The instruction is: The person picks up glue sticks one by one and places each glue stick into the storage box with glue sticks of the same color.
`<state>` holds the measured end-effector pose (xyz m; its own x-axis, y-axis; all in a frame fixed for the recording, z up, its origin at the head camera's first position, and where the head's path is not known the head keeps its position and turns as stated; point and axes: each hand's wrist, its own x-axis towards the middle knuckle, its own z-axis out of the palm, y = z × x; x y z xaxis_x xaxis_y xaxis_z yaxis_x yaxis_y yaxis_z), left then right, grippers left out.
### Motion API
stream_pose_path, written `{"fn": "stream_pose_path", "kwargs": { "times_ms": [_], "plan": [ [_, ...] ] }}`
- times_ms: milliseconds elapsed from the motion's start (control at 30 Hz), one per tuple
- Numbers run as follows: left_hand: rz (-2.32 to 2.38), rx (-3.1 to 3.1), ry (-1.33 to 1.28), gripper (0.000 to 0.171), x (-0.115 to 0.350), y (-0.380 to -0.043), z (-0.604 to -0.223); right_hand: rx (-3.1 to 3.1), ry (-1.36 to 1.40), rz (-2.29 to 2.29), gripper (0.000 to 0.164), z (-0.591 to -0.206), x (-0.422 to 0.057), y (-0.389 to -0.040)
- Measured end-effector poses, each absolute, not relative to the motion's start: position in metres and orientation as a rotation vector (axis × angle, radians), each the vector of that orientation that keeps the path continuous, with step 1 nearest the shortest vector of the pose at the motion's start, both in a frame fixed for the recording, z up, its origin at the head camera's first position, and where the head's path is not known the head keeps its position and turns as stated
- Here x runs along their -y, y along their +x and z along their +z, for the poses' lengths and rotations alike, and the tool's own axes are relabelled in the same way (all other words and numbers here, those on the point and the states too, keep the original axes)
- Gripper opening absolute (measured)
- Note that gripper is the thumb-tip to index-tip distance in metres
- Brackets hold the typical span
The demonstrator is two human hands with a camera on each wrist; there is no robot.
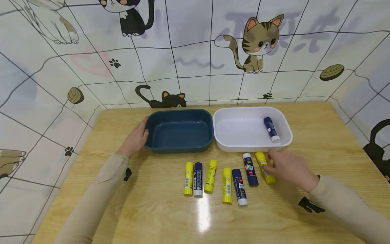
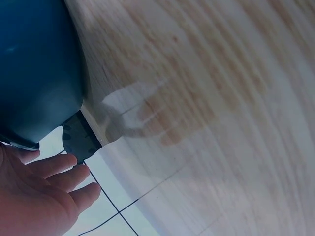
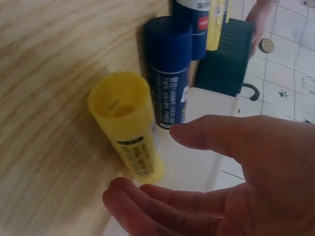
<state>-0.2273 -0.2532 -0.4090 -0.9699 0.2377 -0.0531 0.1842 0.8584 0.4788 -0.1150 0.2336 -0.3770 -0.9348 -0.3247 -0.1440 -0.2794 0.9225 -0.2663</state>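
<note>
My left hand (image 1: 136,137) rests against the left end of a dark teal bin (image 1: 179,149), its fingers fairly straight in the left wrist view. At the right, my right hand (image 1: 290,167) hovers by a yellow glue stick (image 1: 264,167). The right wrist view shows thumb and fingers spread apart near that yellow stick, with a gap around it. A navy glue stick (image 1: 250,169) with a white end lies just left of it. Another navy glue stick (image 1: 271,129) lies inside the white bin (image 1: 253,147), toward its right end.
Further left on the wooden table (image 1: 152,210) lie more sticks: a yellow one (image 1: 188,179), a navy one (image 1: 198,179), a yellow one (image 1: 211,176), a yellow one (image 1: 227,185) and a navy one (image 1: 239,187). A cat-print cloth (image 1: 195,61) stands behind the bins.
</note>
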Motion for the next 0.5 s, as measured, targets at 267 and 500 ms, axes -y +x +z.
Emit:
{"fn": "stream_pose_path", "kwargs": {
  "times_ms": [267, 500],
  "plan": [
    [0.744, -2.931, 0.318, 0.058, 0.253, -0.226, -0.41, -2.85, -0.406, -0.387, 0.024, -0.387, -0.231, -0.12],
    [0.716, -2.937, 0.31, 0.058, 0.255, -0.226, -0.41, -2.836, -0.419, -0.414, 0.027, -0.394, -0.227, -0.122]
  ]
}}
